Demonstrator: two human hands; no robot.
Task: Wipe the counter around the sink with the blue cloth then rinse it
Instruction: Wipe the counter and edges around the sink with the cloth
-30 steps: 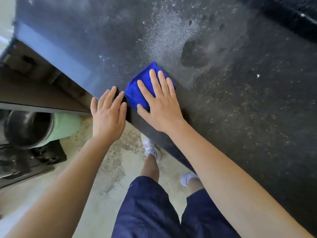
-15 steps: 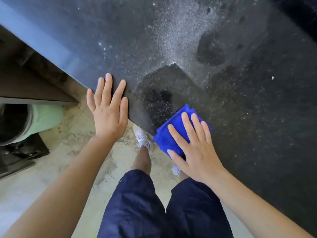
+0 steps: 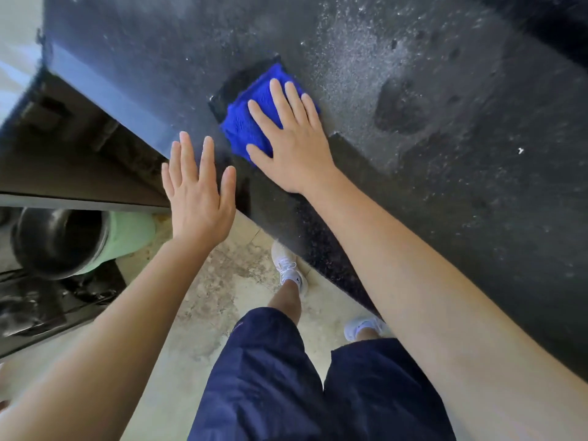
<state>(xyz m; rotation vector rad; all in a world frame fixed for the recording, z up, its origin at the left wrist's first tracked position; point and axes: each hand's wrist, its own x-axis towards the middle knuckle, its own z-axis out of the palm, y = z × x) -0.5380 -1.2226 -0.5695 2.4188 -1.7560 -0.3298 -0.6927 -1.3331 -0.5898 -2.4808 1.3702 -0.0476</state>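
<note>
The folded blue cloth (image 3: pixel 243 124) lies on the dark speckled counter (image 3: pixel 461 224), a short way in from its front-left edge. My right hand (image 3: pixel 294 144) presses flat on the cloth with its fingers spread and covers the cloth's right half. A dark wet streak runs from the cloth back toward the counter's near edge, while a pale dusty film covers the counter beyond it. My left hand (image 3: pixel 197 198) is open, fingers apart, at the counter's edge just left of the cloth. No sink is in view.
Below the counter's left end is a dark cabinet recess (image 3: pixel 63 160). A pale green bin (image 3: pixel 130 237) with a black liner stands on the stained tile floor (image 3: pixel 219 281). My legs in navy shorts and white shoes stand close to the counter edge.
My right hand has pushed the cloth away from the near edge, up and left across the counter, leaving a wet streak. My left hand stayed at the counter's edge.
</note>
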